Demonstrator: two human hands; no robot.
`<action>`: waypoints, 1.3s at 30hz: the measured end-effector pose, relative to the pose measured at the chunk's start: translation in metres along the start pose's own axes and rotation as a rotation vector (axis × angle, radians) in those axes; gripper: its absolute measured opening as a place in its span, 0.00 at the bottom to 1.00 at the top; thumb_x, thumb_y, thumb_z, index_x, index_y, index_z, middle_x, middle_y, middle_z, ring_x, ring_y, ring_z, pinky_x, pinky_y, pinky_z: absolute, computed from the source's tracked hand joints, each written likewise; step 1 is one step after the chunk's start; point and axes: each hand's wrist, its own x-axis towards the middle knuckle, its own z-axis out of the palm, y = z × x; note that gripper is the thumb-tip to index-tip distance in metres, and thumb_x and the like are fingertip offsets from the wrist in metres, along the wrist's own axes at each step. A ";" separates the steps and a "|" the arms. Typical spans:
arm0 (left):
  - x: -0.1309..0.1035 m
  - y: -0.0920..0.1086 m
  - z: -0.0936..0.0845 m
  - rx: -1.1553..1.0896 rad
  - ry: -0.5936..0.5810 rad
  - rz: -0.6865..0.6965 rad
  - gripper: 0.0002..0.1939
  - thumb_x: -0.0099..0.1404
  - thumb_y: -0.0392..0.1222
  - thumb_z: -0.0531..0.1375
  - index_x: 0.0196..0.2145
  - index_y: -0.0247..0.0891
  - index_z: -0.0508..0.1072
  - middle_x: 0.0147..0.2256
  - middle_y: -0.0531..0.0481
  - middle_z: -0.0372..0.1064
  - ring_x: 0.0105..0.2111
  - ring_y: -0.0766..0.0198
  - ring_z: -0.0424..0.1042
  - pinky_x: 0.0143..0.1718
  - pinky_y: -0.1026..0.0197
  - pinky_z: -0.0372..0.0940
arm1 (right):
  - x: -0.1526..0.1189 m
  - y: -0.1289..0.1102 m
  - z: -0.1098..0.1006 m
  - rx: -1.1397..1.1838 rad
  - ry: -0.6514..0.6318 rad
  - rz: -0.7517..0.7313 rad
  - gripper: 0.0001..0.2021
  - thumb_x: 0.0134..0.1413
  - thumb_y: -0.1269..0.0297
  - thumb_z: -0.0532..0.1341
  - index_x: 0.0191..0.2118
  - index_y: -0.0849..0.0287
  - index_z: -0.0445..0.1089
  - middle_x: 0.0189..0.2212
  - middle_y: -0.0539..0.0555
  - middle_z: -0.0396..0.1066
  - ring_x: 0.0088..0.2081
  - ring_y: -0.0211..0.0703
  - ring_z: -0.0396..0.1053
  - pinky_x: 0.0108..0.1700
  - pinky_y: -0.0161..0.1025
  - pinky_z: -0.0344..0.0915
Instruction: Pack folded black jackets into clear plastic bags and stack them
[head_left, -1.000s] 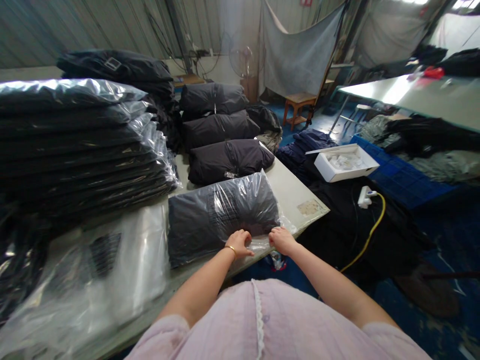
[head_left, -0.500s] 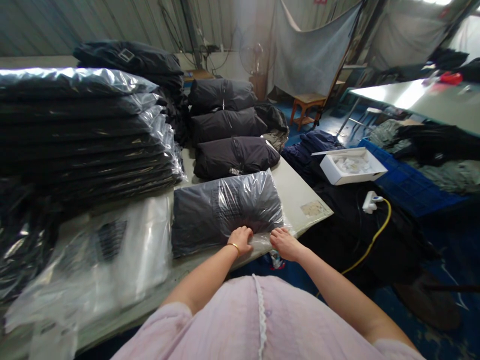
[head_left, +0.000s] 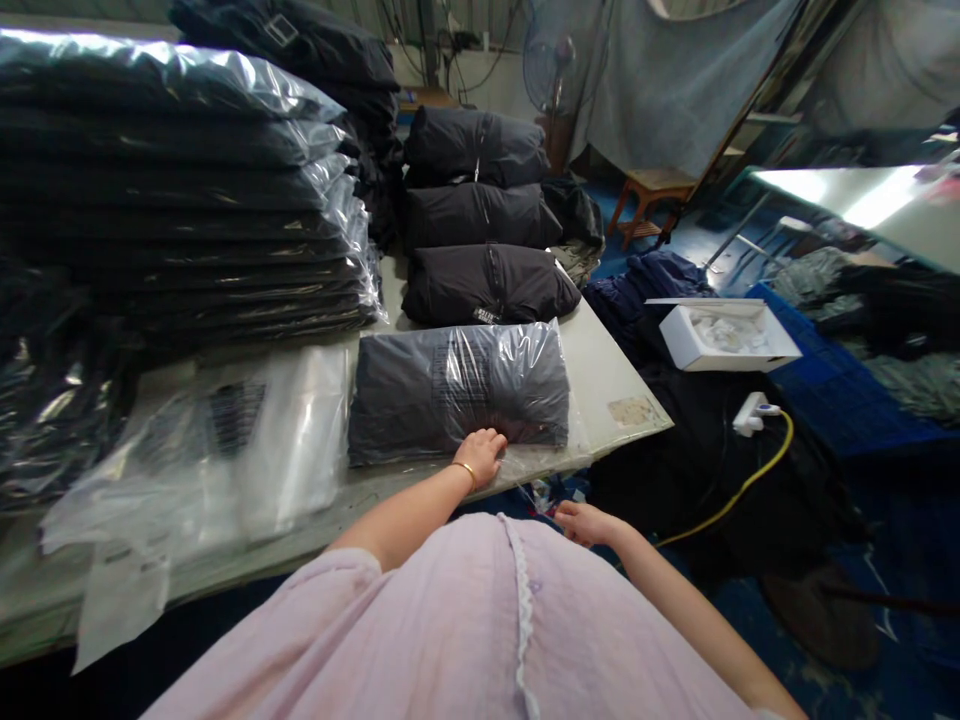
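Note:
A dark folded garment in a clear plastic bag lies flat near the table's front edge. My left hand rests at the bag's lower edge, its fingers bent onto the plastic. Off the table's front edge is my right hand, with its fingers curled together near a small strip; whether it holds that strip is hidden. Behind the bag sit several dark rolled garments. To the left, flat clear plastic bags are spread on the table.
A tall stack of bagged dark garments fills the left side of the table. Right of the table are a white open box, a power socket with a yellow cord and a blue crate.
My right hand has left the bag's right corner and moved down past the table edge. My left hand remains at the bag's lower edge. The view has shifted.

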 end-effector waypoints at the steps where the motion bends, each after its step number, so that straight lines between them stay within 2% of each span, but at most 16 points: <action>1: 0.000 -0.001 0.001 0.015 0.010 0.013 0.15 0.58 0.38 0.60 0.45 0.42 0.70 0.45 0.46 0.66 0.47 0.55 0.64 0.50 0.54 0.59 | 0.002 0.010 0.001 -0.065 0.032 0.019 0.12 0.64 0.60 0.51 0.41 0.57 0.70 0.31 0.53 0.75 0.29 0.40 0.72 0.32 0.34 0.59; 3: -0.001 -0.002 0.004 0.041 0.039 0.049 0.14 0.59 0.39 0.59 0.44 0.42 0.70 0.44 0.45 0.66 0.46 0.55 0.64 0.48 0.54 0.60 | 0.003 0.027 0.000 -0.233 0.195 0.019 0.10 0.61 0.59 0.56 0.35 0.57 0.71 0.32 0.55 0.75 0.33 0.43 0.72 0.34 0.35 0.59; 6: -0.001 -0.005 0.012 0.070 0.090 0.079 0.12 0.62 0.37 0.57 0.44 0.40 0.71 0.43 0.44 0.66 0.44 0.55 0.64 0.47 0.54 0.61 | 0.004 0.042 -0.011 -0.360 0.576 0.036 0.14 0.63 0.54 0.54 0.34 0.56 0.71 0.32 0.55 0.74 0.35 0.45 0.71 0.36 0.36 0.58; 9: -0.002 -0.010 0.022 0.094 0.115 0.089 0.13 0.64 0.34 0.53 0.45 0.39 0.71 0.44 0.44 0.67 0.43 0.56 0.64 0.47 0.55 0.61 | 0.009 0.051 -0.026 -0.406 0.927 -0.049 0.14 0.64 0.56 0.52 0.42 0.57 0.71 0.39 0.58 0.73 0.40 0.47 0.69 0.42 0.39 0.60; 12: -0.002 -0.016 0.031 0.103 0.137 0.127 0.14 0.66 0.33 0.51 0.47 0.39 0.72 0.45 0.44 0.67 0.44 0.57 0.65 0.48 0.55 0.61 | 0.016 0.059 -0.041 -0.493 1.103 -0.218 0.18 0.59 0.64 0.55 0.54 0.60 0.66 0.51 0.61 0.69 0.52 0.52 0.64 0.53 0.44 0.57; 16: -0.001 -0.022 0.035 0.059 0.173 0.135 0.13 0.67 0.33 0.51 0.44 0.39 0.73 0.43 0.44 0.68 0.43 0.58 0.65 0.48 0.56 0.62 | 0.021 0.061 -0.056 -0.581 1.093 -0.355 0.30 0.52 0.74 0.55 0.62 0.57 0.59 0.62 0.57 0.60 0.62 0.50 0.54 0.60 0.46 0.50; 20: -0.002 -0.029 0.033 0.001 0.191 0.175 0.14 0.66 0.31 0.52 0.45 0.40 0.74 0.44 0.46 0.70 0.43 0.60 0.66 0.49 0.58 0.62 | 0.022 0.060 -0.068 -0.624 1.017 -0.435 0.37 0.45 0.77 0.54 0.64 0.58 0.57 0.65 0.54 0.57 0.65 0.47 0.50 0.62 0.44 0.49; 24: -0.007 -0.033 0.033 -0.021 0.209 0.223 0.15 0.66 0.32 0.53 0.45 0.41 0.74 0.44 0.47 0.70 0.44 0.61 0.67 0.49 0.59 0.63 | 0.027 0.066 -0.078 -0.584 1.050 -0.452 0.34 0.44 0.77 0.53 0.61 0.57 0.62 0.63 0.54 0.60 0.64 0.46 0.53 0.62 0.45 0.51; 28: -0.011 -0.033 0.032 -0.083 0.242 0.201 0.13 0.68 0.36 0.52 0.45 0.42 0.75 0.44 0.47 0.71 0.44 0.62 0.68 0.48 0.60 0.64 | 0.034 0.071 -0.083 -0.509 1.113 -0.424 0.31 0.46 0.76 0.54 0.60 0.58 0.64 0.61 0.55 0.63 0.62 0.47 0.57 0.61 0.47 0.53; 35: -0.008 -0.033 0.020 -0.279 0.233 0.095 0.17 0.72 0.47 0.47 0.44 0.44 0.75 0.44 0.49 0.71 0.43 0.64 0.70 0.47 0.63 0.64 | 0.033 0.060 -0.075 -0.568 0.963 -0.540 0.35 0.50 0.72 0.56 0.66 0.56 0.54 0.65 0.54 0.55 0.65 0.49 0.52 0.62 0.48 0.54; 39: -0.002 -0.033 0.012 -0.365 0.233 -0.015 0.20 0.72 0.51 0.45 0.42 0.44 0.75 0.42 0.51 0.70 0.40 0.66 0.71 0.44 0.64 0.64 | 0.037 0.060 -0.065 -0.511 0.964 -0.576 0.31 0.56 0.68 0.57 0.66 0.54 0.56 0.62 0.54 0.61 0.64 0.49 0.55 0.61 0.48 0.56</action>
